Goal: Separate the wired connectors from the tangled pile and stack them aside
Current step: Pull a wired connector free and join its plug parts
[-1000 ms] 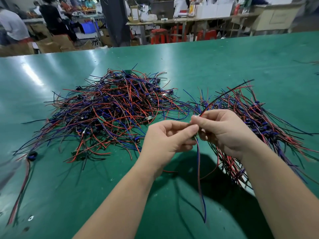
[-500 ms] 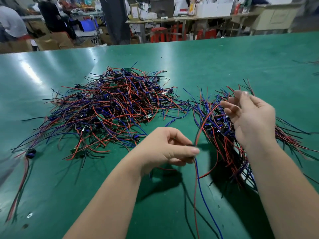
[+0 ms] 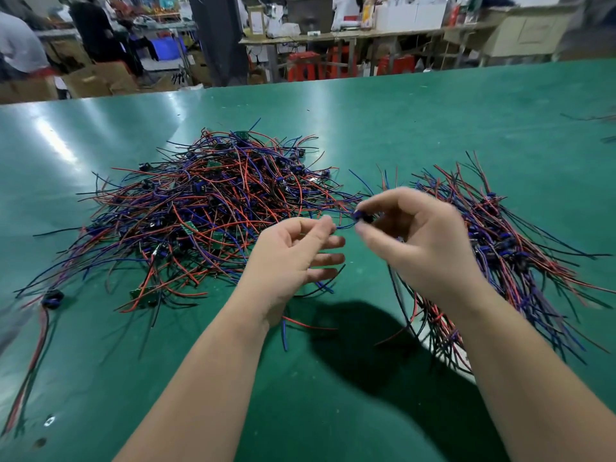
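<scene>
Head view: right hand [image 3: 423, 248] pinches a small blue connector [image 3: 361, 217] over the worktop [image 3: 333, 411] middle, between tangled pile [image 3: 206, 211] and sorted stack [image 3: 500, 248]. Left hand [image 3: 293, 258] has fingers loosely apart, any hold on its leads unclear. These look light, floppy, likely to snag; the stiff plug body seems the surer hold.

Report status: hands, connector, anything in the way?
Right hand pinches a blue connector. Left hand at its wire, grip unclear. Tangled pile left, sorted stack right; nothing blocking.
</scene>
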